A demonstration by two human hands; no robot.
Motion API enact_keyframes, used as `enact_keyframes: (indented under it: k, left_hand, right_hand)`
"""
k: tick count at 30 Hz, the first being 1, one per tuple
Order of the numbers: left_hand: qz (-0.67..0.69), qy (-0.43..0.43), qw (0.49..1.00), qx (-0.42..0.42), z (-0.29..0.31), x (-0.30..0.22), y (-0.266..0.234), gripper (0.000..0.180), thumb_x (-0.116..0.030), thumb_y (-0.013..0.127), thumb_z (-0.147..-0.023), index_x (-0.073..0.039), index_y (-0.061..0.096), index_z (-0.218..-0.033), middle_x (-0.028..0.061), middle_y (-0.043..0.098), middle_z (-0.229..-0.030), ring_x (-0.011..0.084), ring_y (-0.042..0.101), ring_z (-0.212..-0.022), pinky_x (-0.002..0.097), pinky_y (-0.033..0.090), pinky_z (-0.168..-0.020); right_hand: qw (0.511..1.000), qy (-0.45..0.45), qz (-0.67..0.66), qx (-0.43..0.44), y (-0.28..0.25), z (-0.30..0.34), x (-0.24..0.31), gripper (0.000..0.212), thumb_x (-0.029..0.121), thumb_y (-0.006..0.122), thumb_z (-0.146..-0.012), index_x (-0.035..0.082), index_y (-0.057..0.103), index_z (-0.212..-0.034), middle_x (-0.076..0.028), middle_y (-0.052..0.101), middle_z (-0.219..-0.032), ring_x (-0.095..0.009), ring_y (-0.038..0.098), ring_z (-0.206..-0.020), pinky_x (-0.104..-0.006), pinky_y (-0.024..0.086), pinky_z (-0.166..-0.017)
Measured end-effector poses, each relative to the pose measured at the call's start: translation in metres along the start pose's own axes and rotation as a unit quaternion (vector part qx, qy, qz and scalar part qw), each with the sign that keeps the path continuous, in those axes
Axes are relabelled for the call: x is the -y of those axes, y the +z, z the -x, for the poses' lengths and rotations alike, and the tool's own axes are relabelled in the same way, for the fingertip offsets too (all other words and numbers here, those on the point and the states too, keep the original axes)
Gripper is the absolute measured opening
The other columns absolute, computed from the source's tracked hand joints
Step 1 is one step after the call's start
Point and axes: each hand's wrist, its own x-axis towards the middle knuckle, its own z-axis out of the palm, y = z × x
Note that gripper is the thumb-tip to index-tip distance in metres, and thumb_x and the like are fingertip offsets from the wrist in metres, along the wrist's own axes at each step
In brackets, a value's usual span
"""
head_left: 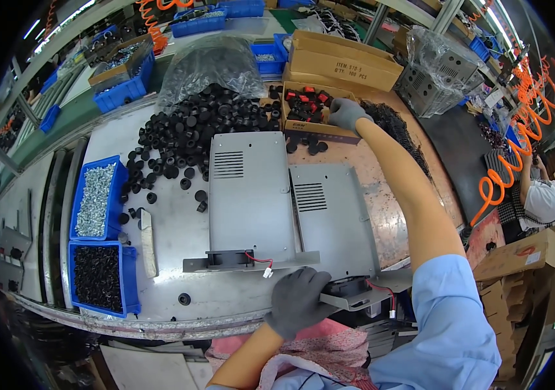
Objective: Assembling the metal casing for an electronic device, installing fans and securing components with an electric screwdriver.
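Observation:
My left hand (300, 302), in a grey glove, grips the near flange of the right-hand grey metal panel (337, 231). A black fan (347, 286) with a red and black lead is mounted at that panel's near end. My right hand (349, 116), also gloved, reaches into a small carton (319, 132) of red and black rocker switches (303, 97). Its fingers are curled together, and whatever they pinch is hidden. Beside the first panel, to its left, lies a second grey slotted panel (250, 195) with its own fan (230, 259).
Black round caps (183, 133) are heaped behind the panels by a clear plastic bag (212, 62). At left stand blue bins of silver screws (95, 201) and black screws (97, 276). Black cables (397, 130) lie at right; an orange coiled hose (495, 179) hangs beyond, near another person (543, 198).

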Motion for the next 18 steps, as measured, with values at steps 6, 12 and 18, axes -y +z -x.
enact_keyframes:
  k: [6, 12, 18]
  left_hand:
    - [0.001, 0.003, 1.000, 0.011, 0.003, 0.002, 0.003, 0.039, -0.038, 0.073, -0.061, -0.013, 0.055, -0.084, 0.0047, 0.051, -0.075, 0.0226, 0.056, -0.069, 0.0358, 0.045, -0.057]
    - [0.003, 0.008, 0.999, -0.034, 0.000, 0.001, 0.002, 0.039, -0.029, 0.078, -0.053, -0.013, 0.060, -0.083, 0.0044, 0.057, -0.073, 0.0242, 0.058, -0.065, 0.0345, 0.045, -0.055]
    - [-0.007, -0.027, 1.000, -0.008, -0.004, -0.002, 0.002, 0.038, -0.037, 0.078, -0.058, -0.013, 0.062, -0.083, 0.0051, 0.059, -0.074, 0.0238, 0.059, -0.070, 0.0347, 0.046, -0.060]
  right_hand:
    - [0.955, 0.015, -0.291, -0.048, -0.035, 0.030, 0.000, 0.021, 0.020, 0.060, -0.073, 0.005, 0.056, -0.087, -0.006, 0.057, -0.070, -0.014, 0.055, -0.054, -0.0272, 0.047, -0.053]
    - [0.908, -0.033, -0.414, -0.066, -0.042, 0.093, 0.009, 0.020, 0.021, 0.060, -0.079, 0.004, 0.055, -0.088, -0.005, 0.053, -0.066, -0.012, 0.053, -0.052, -0.0251, 0.045, -0.048]
    - [0.963, 0.012, -0.266, -0.051, -0.040, 0.097, 0.023, 0.023, 0.019, 0.056, -0.083, 0.009, 0.058, -0.103, -0.011, 0.057, -0.080, -0.021, 0.060, -0.068, -0.0319, 0.051, -0.062]
